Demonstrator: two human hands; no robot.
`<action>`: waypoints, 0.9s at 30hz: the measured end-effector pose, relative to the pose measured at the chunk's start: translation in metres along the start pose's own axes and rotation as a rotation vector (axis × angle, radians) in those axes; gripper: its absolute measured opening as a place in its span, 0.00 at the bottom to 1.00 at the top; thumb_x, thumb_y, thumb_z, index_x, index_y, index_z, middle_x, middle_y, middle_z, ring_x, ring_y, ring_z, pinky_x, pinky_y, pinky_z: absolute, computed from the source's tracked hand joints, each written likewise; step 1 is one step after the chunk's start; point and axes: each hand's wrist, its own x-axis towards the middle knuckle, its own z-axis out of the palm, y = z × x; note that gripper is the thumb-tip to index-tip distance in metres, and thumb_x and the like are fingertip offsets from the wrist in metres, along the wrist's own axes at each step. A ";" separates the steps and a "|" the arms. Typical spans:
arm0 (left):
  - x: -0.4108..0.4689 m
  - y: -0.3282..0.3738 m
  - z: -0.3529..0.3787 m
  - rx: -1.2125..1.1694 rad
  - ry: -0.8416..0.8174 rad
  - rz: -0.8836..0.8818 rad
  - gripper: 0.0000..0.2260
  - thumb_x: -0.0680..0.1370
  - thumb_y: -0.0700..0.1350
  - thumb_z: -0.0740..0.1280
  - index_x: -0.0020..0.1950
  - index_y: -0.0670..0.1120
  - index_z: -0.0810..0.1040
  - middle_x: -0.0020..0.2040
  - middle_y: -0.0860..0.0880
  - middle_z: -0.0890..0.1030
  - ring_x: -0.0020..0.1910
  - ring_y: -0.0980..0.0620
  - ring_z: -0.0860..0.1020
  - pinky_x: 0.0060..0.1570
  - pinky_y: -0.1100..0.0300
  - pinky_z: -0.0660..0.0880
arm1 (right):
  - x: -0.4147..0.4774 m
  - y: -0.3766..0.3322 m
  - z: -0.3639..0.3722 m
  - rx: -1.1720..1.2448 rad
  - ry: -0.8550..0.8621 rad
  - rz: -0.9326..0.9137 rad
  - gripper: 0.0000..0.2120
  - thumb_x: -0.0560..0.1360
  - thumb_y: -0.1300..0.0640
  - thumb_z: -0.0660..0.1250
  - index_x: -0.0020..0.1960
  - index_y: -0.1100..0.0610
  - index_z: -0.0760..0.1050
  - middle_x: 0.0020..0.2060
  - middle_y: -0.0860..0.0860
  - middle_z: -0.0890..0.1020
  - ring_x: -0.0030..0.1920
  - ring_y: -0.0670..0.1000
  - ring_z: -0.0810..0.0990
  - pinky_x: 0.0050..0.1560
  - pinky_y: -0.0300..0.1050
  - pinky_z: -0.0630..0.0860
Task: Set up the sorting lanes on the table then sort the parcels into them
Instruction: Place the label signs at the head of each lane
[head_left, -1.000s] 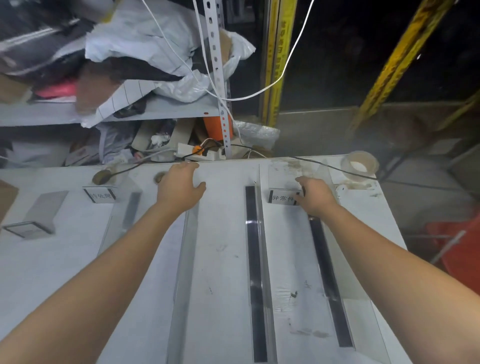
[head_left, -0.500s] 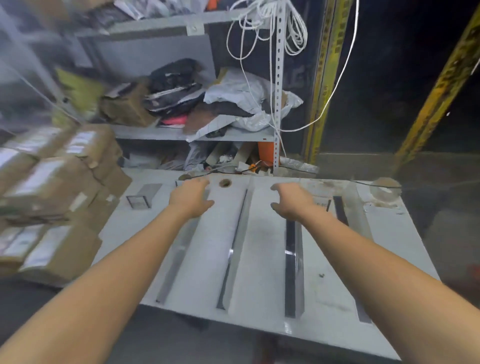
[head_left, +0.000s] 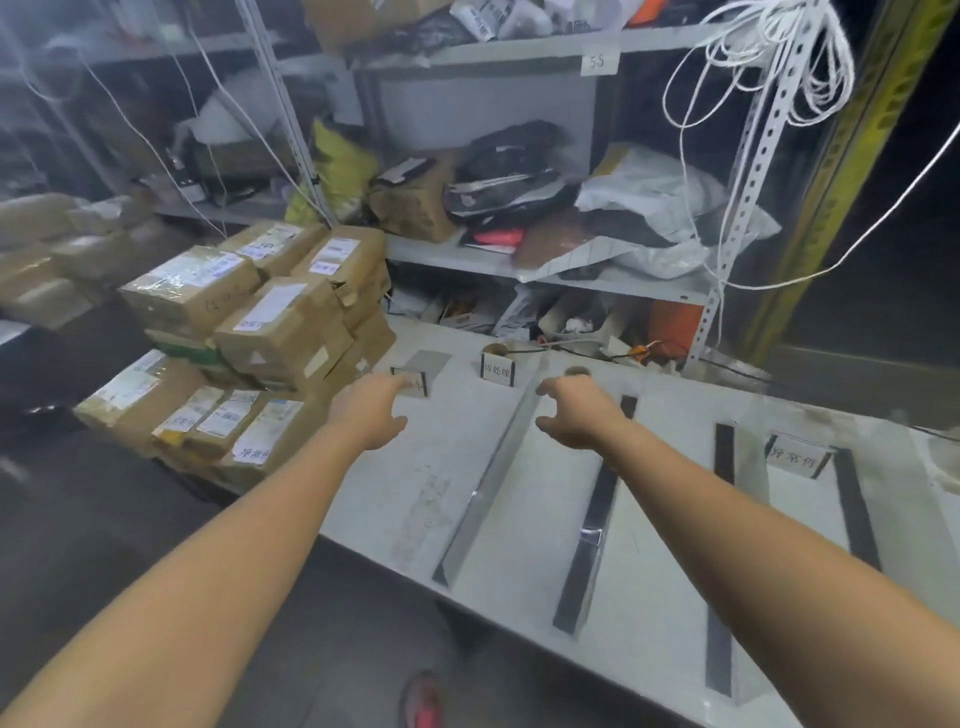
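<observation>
A white table (head_left: 519, 441) carries several clear lane dividers with dark base strips (head_left: 488, 483), running front to back. Small upright sign holders stand near the far edge: one (head_left: 497, 370) in the middle, one (head_left: 797, 458) at the right, and one (head_left: 415, 384) partly hidden by my left hand. My left hand (head_left: 366, 410) hovers over the table's left end, fingers apart, holding nothing. My right hand (head_left: 576, 413) floats above the leftmost divider, fingers curled and apart, empty. A stack of brown cardboard parcels (head_left: 260, 332) with white labels sits left of the table.
Metal shelving (head_left: 519, 260) behind the table holds bags, wrapped packages and clutter. White cord (head_left: 769, 62) hangs coiled from a perforated post at the right. More parcels (head_left: 47, 249) lie at far left. A red shoe (head_left: 423, 701) shows on the dark floor below.
The view has swung left, bringing the parcel stack into sight. Both hands have lifted off the dividers and sign holder and moved left, toward the table's left end.
</observation>
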 end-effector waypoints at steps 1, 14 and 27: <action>0.008 -0.013 0.005 -0.061 0.009 0.002 0.24 0.77 0.47 0.69 0.73 0.50 0.69 0.69 0.48 0.74 0.65 0.46 0.74 0.56 0.49 0.77 | 0.012 -0.011 0.005 -0.004 -0.028 -0.027 0.25 0.76 0.51 0.69 0.72 0.52 0.71 0.67 0.53 0.77 0.65 0.56 0.75 0.60 0.51 0.76; 0.203 -0.151 0.101 -0.341 -0.068 0.117 0.16 0.78 0.37 0.64 0.66 0.43 0.75 0.59 0.42 0.78 0.56 0.41 0.77 0.48 0.54 0.74 | 0.213 -0.115 0.095 0.030 -0.173 0.060 0.24 0.76 0.53 0.69 0.71 0.53 0.72 0.65 0.52 0.79 0.63 0.54 0.77 0.63 0.51 0.76; 0.299 -0.172 0.166 -0.245 -0.035 0.265 0.13 0.74 0.34 0.68 0.56 0.45 0.79 0.53 0.45 0.76 0.54 0.43 0.72 0.47 0.50 0.71 | 0.262 -0.112 0.143 0.165 -0.169 0.209 0.19 0.76 0.57 0.68 0.67 0.56 0.76 0.62 0.52 0.81 0.59 0.52 0.80 0.61 0.47 0.76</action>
